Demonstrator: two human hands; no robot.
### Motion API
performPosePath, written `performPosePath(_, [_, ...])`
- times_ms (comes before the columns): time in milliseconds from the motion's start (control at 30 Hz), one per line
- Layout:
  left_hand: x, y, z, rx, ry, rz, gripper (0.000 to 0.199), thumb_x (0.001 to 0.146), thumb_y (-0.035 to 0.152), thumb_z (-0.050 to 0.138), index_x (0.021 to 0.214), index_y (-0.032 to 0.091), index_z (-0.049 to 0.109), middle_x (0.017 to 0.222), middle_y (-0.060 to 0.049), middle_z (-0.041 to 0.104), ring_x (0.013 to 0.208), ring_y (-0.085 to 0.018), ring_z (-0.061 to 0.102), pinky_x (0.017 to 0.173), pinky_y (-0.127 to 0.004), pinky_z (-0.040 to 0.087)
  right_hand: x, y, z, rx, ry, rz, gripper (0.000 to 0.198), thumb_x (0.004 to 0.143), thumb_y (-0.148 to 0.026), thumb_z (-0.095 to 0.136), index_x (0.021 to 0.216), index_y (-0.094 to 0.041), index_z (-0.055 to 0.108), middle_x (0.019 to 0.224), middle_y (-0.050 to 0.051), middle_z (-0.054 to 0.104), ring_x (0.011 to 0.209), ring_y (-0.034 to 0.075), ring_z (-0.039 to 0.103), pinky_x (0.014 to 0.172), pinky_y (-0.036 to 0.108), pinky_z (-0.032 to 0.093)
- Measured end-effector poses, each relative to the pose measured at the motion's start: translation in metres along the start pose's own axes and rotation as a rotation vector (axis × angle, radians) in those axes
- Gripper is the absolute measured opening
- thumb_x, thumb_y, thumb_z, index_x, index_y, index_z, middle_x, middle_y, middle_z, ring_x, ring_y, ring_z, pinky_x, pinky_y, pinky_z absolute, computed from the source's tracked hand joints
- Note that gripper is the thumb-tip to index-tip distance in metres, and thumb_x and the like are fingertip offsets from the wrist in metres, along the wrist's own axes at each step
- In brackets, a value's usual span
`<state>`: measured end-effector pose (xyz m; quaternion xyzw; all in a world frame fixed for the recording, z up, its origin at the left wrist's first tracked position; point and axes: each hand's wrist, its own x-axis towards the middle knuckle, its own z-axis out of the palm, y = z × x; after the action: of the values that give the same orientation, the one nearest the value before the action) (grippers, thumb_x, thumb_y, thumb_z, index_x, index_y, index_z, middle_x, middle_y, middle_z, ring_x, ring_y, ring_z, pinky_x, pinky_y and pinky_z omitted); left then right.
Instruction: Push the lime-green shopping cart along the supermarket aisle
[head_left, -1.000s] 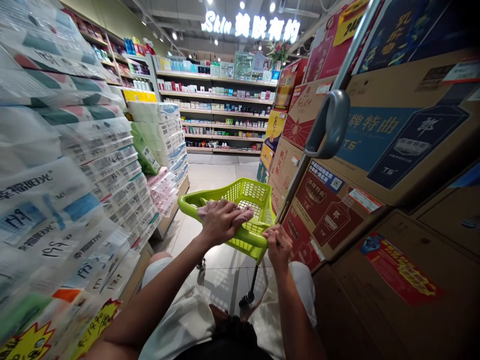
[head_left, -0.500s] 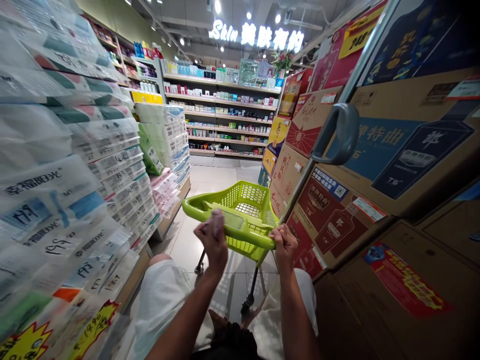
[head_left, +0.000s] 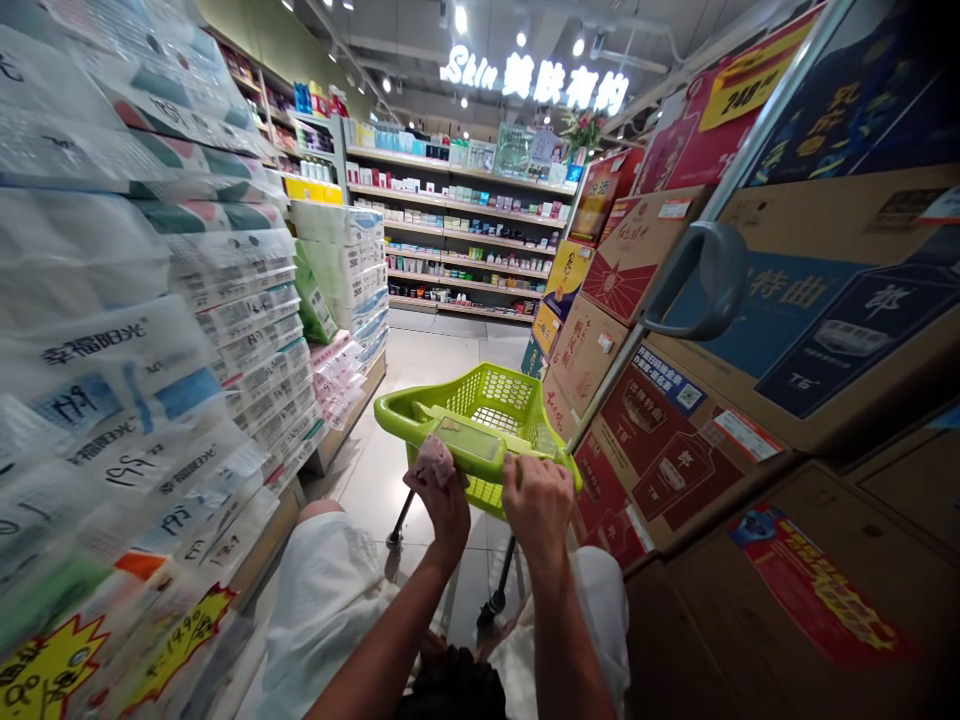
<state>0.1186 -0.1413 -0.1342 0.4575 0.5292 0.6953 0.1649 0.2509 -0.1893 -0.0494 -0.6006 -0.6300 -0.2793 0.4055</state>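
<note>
A lime-green plastic shopping cart [head_left: 504,400] with a perforated basket stands right in front of me. My left hand [head_left: 444,505] is closed on a crumpled pink cloth [head_left: 433,460], up against the cart's handle. Its other fingers are partly hidden behind the wrist. Over the handle's right part my right hand [head_left: 541,500] is wrapped, knuckles up, gripping the bar. Between the two hands a clear panel [head_left: 469,437] is set in the handle. Nothing shows inside the visible part of the basket.
Stacked tissue packs [head_left: 247,300] line the left side. Liquor cartons [head_left: 675,420] are piled close on the right, with a metal pole and a grey handle [head_left: 701,285] before them. Tiled floor [head_left: 435,345] leads to cosmetics shelves [head_left: 457,220] ahead.
My right hand has slid left along the handle, closer to the middle. The left hand with the pink cloth has shifted slightly down and right. The view has turned a little left.
</note>
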Motion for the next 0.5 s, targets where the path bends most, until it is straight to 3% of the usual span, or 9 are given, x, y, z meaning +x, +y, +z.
performPosePath(100, [0.017,-0.008,-0.011,0.078,0.104,0.038,0.035,0.101,0.051,0.044,0.107,0.02,0.058,0.109,-0.009,0.038,0.107,-0.027,0.051,0.097,-0.049,0.053,-0.003,-0.012,0.01,-0.042,0.071,-0.034,0.037,0.104,-0.032,0.053,0.068,-0.022,0.056,0.064,0.003,0.063,0.068,0.019,0.052,0.074,0.036,0.032])
performPosePath(300, [0.11,-0.01,-0.056,0.26,0.202,0.087,0.037,0.097,0.051,0.051,0.104,0.017,0.063,0.111,-0.012,0.041,0.114,-0.032,0.048,0.109,-0.052,0.045,-0.004,0.002,0.018,-0.049,0.151,-0.113,0.035,0.101,-0.027,0.055,0.066,-0.022,0.054,0.06,0.002,0.06,0.066,0.017,0.05,0.072,0.035,0.031])
performPosePath(400, [0.125,0.004,-0.067,0.381,0.064,0.208,0.038,0.095,0.05,0.054,0.105,0.017,0.069,0.115,-0.014,0.046,0.115,-0.032,0.049,0.107,-0.051,0.046,-0.004,0.005,0.021,-0.076,0.159,-0.097,0.036,0.101,-0.027,0.054,0.065,-0.022,0.053,0.06,0.002,0.06,0.066,0.018,0.05,0.071,0.035,0.032])
performPosePath(500, [0.125,0.028,-0.072,0.551,-0.237,0.41,0.035,0.095,0.049,0.054,0.106,0.023,0.075,0.118,-0.013,0.053,0.112,-0.031,0.052,0.104,-0.049,0.047,-0.004,0.009,0.025,-0.087,0.17,-0.128,0.036,0.1,-0.028,0.055,0.065,-0.023,0.053,0.058,0.001,0.058,0.064,0.017,0.049,0.07,0.035,0.031])
